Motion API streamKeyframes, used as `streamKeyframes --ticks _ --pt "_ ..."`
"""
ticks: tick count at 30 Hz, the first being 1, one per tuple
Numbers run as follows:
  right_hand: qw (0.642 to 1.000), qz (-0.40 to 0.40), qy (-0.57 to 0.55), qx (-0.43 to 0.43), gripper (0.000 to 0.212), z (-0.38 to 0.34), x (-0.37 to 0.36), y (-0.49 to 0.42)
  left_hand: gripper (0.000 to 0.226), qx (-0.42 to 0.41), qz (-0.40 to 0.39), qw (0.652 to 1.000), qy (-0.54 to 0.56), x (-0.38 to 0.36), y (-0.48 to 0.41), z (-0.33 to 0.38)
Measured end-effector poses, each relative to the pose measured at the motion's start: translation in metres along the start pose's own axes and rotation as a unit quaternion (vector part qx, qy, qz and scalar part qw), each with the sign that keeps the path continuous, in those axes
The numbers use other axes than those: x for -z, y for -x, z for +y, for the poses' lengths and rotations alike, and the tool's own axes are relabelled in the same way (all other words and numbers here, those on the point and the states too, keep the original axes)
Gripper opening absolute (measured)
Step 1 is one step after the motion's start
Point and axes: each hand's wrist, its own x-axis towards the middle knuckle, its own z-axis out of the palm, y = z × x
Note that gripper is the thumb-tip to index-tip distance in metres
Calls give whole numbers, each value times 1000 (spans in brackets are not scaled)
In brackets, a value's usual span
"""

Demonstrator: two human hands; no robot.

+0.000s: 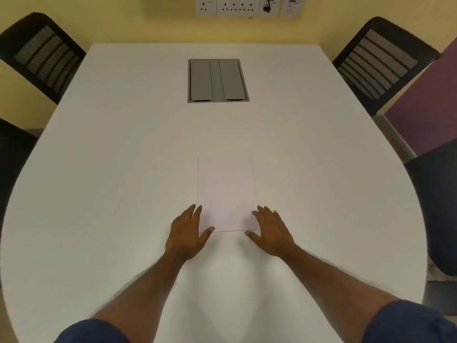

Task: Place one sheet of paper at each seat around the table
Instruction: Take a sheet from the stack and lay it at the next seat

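- Near the middle of the worktop's (111, 169) near edge: one sheet of paper (226, 191) lies flat, long side running toward the far edge. Whether more sheets lie under it cannot be told.
- Left hand (186, 235): open and flat, fingers straight along the paper's left edge, thumb resting on its near left corner.
- Right hand (270, 232): open and flat, fingers straight, fingertips touching the paper's right edge near the near right corner. The thumb lies just beside that corner.
- Neither hand grips anything.
- Rolled blue sleeves (94, 332) show at the bottom of the view.
- Toward the far edge, on the centre line: a grey hatch (218, 80) with two flaps, set into the worktop, well apart from the paper.
- Far left corner: a black mesh-back chair (42, 53). Far right corner: a second mesh-back chair (380, 63).
- Left edge: a dark chair (12, 164), partly in view. Right edge: another dark chair (437, 206).
- Beyond the far edge: a yellow wall with a row of sockets (237, 6).
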Motion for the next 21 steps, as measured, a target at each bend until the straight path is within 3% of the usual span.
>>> streamKeyframes --ticks 15,21 --pt "997 -22 -50 -60 77 16 1 -91 83 -10 -55 995 -78 -33 -74 -34" --pt "994 21 -86 -72 72 16 -7 -96 87 -15 -40 995 -85 -45 -73 -38"
